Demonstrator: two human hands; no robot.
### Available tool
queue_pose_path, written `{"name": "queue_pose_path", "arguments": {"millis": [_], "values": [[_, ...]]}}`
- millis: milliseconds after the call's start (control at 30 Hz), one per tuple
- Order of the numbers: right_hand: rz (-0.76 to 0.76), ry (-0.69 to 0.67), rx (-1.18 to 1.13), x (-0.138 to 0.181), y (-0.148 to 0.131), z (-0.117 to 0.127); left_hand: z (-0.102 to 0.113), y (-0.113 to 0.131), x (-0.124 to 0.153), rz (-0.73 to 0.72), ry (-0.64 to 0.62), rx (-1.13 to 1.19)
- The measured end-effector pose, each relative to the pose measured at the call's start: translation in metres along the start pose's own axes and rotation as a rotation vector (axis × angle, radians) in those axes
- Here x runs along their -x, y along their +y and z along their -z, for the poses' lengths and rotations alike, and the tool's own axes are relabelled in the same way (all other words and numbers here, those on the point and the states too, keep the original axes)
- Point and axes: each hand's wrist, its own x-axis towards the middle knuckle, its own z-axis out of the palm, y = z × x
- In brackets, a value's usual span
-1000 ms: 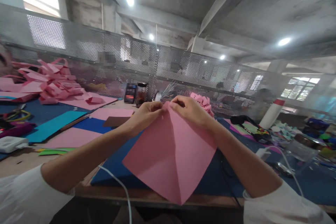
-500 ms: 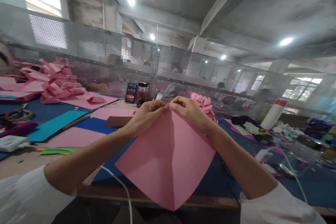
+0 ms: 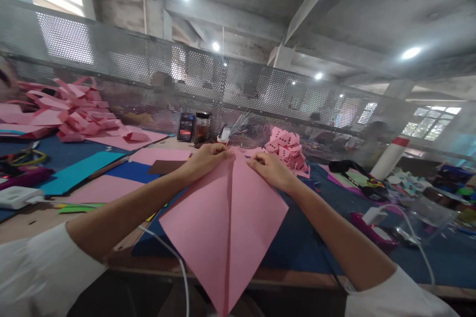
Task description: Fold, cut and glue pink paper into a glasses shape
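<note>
Your pink paper (image 3: 203, 220) hangs down from your left grip (image 3: 208, 158) and right grip (image 3: 272, 168). Both're pinched on it up top.

No lettering or number is reading clearly anywhere. On the counter (image 3: 22, 230), a dark upright panel (image 3: 186, 127) is showing pixelated blocks and 1 red patch, nothing legible. Pink folded pieces (image 3: 285, 147) are bearing black marks, too small to make out.
</note>
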Motion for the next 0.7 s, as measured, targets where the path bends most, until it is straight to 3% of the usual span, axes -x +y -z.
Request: {"name": "queue_pose_path", "arguments": {"millis": [100, 233, 300, 433, 533, 700], "values": [[-0.111, -0.022, 0.090, 0.004, 0.027, -0.021, -0.006, -0.033, -0.010, -0.013, -0.070, -0.186], [-0.245, -0.058, 0.211, 0.005, 0.055, -0.046, -0.018, -0.064, -0.003, -0.005, -0.069, -0.297], [-0.307, -0.100, 0.290, 0.005, 0.065, -0.054, -0.025, -0.070, 0.007, -0.142, -0.114, -0.501], [-0.392, -0.157, 0.383, 0.007, 0.077, -0.063, -0.038, -0.074, 0.028, -0.383, -0.365, -0.815], [-0.424, -0.159, 0.403, 0.007, 0.081, -0.069, -0.046, -0.078, 0.038, -0.394, -0.406, -0.915], [-0.479, -0.123, 0.477, 0.003, 0.080, -0.078, -0.051, -0.086, 0.043, -0.376, -0.380, -0.881]]}}
